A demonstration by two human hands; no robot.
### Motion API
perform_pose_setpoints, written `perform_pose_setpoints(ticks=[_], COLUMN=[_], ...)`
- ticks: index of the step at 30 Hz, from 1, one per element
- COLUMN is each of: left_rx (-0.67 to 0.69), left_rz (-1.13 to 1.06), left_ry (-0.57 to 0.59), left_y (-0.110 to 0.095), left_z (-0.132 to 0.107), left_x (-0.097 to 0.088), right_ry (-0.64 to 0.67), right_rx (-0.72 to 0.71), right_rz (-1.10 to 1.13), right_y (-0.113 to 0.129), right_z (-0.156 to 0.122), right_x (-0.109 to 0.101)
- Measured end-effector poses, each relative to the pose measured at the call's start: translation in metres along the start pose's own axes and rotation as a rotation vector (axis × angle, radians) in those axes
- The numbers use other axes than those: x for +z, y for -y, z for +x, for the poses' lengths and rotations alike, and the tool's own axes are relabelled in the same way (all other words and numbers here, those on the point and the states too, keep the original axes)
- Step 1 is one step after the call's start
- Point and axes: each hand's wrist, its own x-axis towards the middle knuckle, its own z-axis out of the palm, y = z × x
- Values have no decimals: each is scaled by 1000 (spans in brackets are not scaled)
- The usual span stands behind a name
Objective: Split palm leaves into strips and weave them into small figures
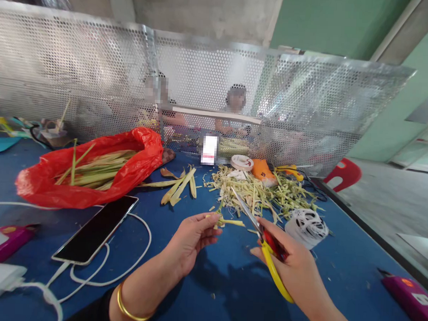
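You're at a craft workshop bench: blue worktable [344, 261] fenced by a perforated metal screen [97, 70], w/ other people [235, 109] seated behind it. Leaf offcuts [262, 191], a red bag [39, 183] of strips & bare concrete walls [206, 13] up top say production space, prob. a small handicraft shop floor.

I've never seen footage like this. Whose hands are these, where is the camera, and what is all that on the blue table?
There is no machine here. These are a person's two bare hands, filmed by one camera worn on their head, looking forward and down. The left hand pinches a thin yellow-green leaf strip. The right hand holds yellow-handled scissors. On the blue table lie a red plastic bag of long green leaf blades, a black smartphone on a white cable, a pile of pale leaf trimmings and a white spool of cord. Other people sit behind a perforated metal screen.
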Motion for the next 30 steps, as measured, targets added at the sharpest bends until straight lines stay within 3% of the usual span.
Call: perform_pose_setpoints(ticks=[8,16,23,30], left_rx=[127,232,292,235], left_rz=[-211,-231,-95,-47], left_ry=[-131,-121,-134,-111], left_y=[-13,-12,-10,-14], left_z=[2,1,2,0], left_x=[-6,-2,-2,-4], right_ry=[86,39,-7,-88], right_rx=[66,132,74,82], right_rz=[-217,-11,77,100], right_y=[-10,-13,-11,-8], right_z=[7,3,-2,-2], right_x=[0,4,5,10])
